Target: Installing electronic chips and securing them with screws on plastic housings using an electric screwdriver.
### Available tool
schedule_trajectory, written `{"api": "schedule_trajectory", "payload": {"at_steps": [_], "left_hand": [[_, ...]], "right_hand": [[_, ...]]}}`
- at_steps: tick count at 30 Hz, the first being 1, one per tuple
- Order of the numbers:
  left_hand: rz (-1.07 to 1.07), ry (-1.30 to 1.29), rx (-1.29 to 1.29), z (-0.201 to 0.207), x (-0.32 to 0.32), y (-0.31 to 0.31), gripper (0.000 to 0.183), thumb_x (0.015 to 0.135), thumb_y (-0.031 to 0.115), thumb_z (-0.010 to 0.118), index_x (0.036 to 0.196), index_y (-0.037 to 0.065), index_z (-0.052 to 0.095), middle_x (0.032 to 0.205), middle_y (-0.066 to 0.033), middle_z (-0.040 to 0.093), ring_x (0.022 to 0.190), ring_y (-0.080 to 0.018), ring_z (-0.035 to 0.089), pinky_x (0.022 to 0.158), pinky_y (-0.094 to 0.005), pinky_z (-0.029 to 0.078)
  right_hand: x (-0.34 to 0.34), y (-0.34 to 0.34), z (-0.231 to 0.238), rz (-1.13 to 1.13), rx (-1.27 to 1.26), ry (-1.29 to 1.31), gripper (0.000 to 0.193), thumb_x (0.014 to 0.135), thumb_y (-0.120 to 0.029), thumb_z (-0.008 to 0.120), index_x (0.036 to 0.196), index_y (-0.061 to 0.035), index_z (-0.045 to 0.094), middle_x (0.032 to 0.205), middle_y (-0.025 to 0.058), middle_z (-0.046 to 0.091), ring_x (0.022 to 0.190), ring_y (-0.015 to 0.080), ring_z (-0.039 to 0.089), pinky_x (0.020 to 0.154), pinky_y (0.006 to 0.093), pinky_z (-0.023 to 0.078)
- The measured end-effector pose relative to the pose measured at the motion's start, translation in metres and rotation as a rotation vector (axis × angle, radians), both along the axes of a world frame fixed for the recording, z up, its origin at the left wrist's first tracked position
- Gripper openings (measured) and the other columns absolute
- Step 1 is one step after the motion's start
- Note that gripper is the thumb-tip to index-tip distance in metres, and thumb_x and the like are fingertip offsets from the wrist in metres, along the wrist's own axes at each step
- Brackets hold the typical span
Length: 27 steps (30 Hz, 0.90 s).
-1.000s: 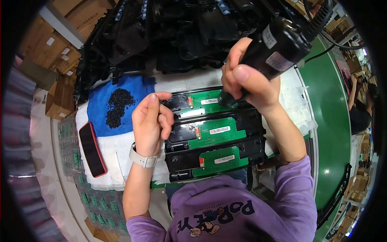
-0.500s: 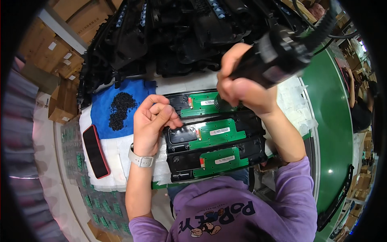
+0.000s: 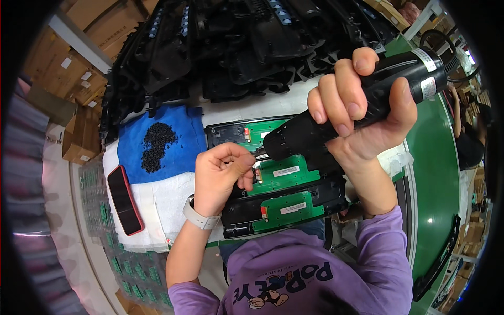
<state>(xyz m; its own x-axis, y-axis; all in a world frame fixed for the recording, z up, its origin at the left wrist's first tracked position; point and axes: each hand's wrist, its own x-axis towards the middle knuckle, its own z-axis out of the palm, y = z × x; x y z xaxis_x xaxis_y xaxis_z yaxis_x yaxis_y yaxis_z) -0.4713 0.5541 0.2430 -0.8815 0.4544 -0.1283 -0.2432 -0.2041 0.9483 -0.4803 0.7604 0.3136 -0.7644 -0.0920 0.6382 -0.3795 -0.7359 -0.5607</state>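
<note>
My right hand (image 3: 359,107) is wrapped round a black electric screwdriver (image 3: 299,136), which lies tilted with its nose pointing left. At its tip, the thumb and fingers of my left hand (image 3: 223,170) are pinched together; whatever they hold is too small to make out. Beneath are three long black plastic housings (image 3: 241,210), side by side, each with a green circuit board. The near board (image 3: 286,210) and middle board (image 3: 283,172) show mostly uncovered, while the screwdriver hides much of the far board (image 3: 254,128).
Left of the housings, a heap of tiny black pieces (image 3: 157,144) lies on a blue cloth (image 3: 189,131). A red-edged phone (image 3: 125,202) rests on the white table covering (image 3: 155,197). Black plastic parts (image 3: 247,47) are piled at the back. Cardboard boxes (image 3: 58,58) stand far left.
The screwdriver has come up off the far board and swung to point left. My left hand has moved right to its tip, fingers now pinched there.
</note>
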Motion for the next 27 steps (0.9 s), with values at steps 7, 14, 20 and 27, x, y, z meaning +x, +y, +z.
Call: {"api": "schedule_trajectory", "payload": {"at_steps": [7, 14, 20, 27], "left_hand": [[-0.037, -0.035, -0.005, 0.0, 0.0, -0.001, 0.008, 0.081, 0.005, 0.06, 0.081, -0.003, 0.059, 0.061, -0.0063, 0.059, 0.047, -0.0116, 0.056, 0.042, -0.0184, 0.039], [-0.112, 0.079, -0.033, -0.002, 0.0, 0.001, 0.013, 0.085, 0.01, 0.056, 0.088, -0.003, 0.057, 0.069, -0.0068, 0.06, 0.055, -0.01, 0.057, 0.048, -0.018, 0.041], [0.24, 0.187, -0.006, -0.005, -0.016, -0.005, 0.018, 0.092, 0.008, 0.04, 0.105, -0.003, 0.047, 0.104, -0.0136, 0.057, 0.09, -0.0161, 0.058, 0.077, -0.023, 0.044], [0.296, 0.078, 0.084, -0.001, -0.022, -0.014, 0.018, 0.093, 0.006, 0.036, 0.104, -0.005, 0.045, 0.098, -0.0182, 0.059, 0.087, -0.0227, 0.062, 0.075, -0.0259, 0.05]], "right_hand": [[0.0, -0.002, -0.002, -0.005, -0.006, -0.015, 0.038, 0.086, -0.041, 0.046, 0.099, -0.0057, 0.045, 0.062, -0.0004, 0.046, 0.046, 0.0097, 0.042, 0.058, 0.0298, 0.041], [0.001, -0.002, 0.001, -0.052, -0.077, -0.134, 0.032, 0.086, -0.035, 0.042, 0.096, -0.0044, 0.048, 0.057, 0.0029, 0.046, 0.039, 0.0126, 0.04, 0.047, 0.0307, 0.04], [0.003, 0.009, -0.013, -0.19, 0.294, -0.109, 0.021, 0.074, -0.012, 0.059, 0.085, 0.0019, 0.048, 0.054, 0.0053, 0.049, 0.041, 0.0104, 0.045, 0.038, 0.0217, 0.036], [0.006, 0.005, -0.017, -0.218, 0.418, -0.186, 0.021, 0.07, -0.009, 0.068, 0.083, -0.0013, 0.054, 0.06, 0.0031, 0.053, 0.046, 0.0063, 0.049, 0.041, 0.0183, 0.037]]}}
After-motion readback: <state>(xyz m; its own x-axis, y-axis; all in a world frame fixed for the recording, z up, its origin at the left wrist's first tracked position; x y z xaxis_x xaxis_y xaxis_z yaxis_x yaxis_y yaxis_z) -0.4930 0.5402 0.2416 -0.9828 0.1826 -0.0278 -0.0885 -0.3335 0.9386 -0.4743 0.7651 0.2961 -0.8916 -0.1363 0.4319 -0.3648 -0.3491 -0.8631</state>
